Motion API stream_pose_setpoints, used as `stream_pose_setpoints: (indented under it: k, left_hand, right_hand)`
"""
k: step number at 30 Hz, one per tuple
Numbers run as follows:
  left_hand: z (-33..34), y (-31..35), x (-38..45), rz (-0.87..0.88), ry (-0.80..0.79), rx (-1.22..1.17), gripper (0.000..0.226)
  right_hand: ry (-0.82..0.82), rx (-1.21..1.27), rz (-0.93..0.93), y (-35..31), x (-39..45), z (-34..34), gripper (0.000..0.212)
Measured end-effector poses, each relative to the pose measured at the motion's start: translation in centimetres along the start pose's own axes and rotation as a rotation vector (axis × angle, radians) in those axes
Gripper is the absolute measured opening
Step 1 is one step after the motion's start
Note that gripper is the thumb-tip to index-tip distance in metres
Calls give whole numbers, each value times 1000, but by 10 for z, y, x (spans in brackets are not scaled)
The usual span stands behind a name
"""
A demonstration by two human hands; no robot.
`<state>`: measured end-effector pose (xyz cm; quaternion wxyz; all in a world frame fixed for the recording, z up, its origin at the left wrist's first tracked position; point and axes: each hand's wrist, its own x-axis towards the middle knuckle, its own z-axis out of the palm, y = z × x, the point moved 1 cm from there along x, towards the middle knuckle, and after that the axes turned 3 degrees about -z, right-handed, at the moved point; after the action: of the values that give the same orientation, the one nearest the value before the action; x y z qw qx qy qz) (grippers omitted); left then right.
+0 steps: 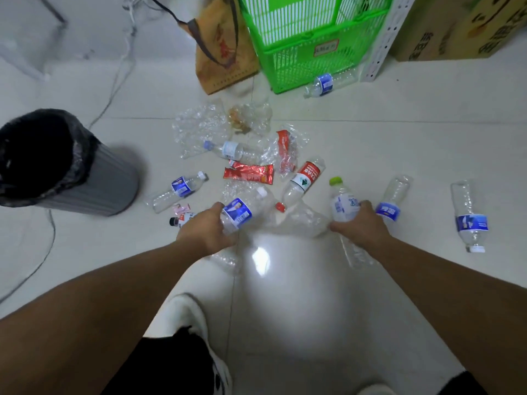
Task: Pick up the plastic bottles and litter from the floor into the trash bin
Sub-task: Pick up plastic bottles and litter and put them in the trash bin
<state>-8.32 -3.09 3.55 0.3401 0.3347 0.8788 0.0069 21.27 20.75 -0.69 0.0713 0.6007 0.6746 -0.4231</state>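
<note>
My left hand (204,233) grips a clear bottle with a blue label (242,210) low over the white floor. My right hand (360,225) grips a green-capped bottle (343,202). A grey trash bin (94,181) with a black liner stands at the left. Several more bottles lie around: a blue-label one (178,189) near the bin, a red-label one (303,181), a crushed one (392,199) beside my right hand, one at the far right (469,215), one by the basket (325,84). Red wrappers (248,173) and clear plastic litter (199,129) lie in the middle.
A green plastic basket (308,44), a brown paper bag (222,52) and cardboard boxes (445,29) stand along the far side. Cables (114,86) trail across the floor at the left. My knees fill the bottom of the view.
</note>
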Motion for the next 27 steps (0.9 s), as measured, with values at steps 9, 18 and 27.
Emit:
stream_pose_setpoints:
  k: [9,18,27]
  left_hand:
    - [-22,-10,-101,-209,-6,-260,59]
    - [-99,49,-190,-215,-16,-434,51]
    - [-102,53,-190,-252,-30,-513,51]
  right_hand:
    - [-86,-25,34,-26,-113,-11,81]
    - [-127,-26,87,-88,-229,-83,76]
    - [-55,-36,63,-108,-241,-90,65]
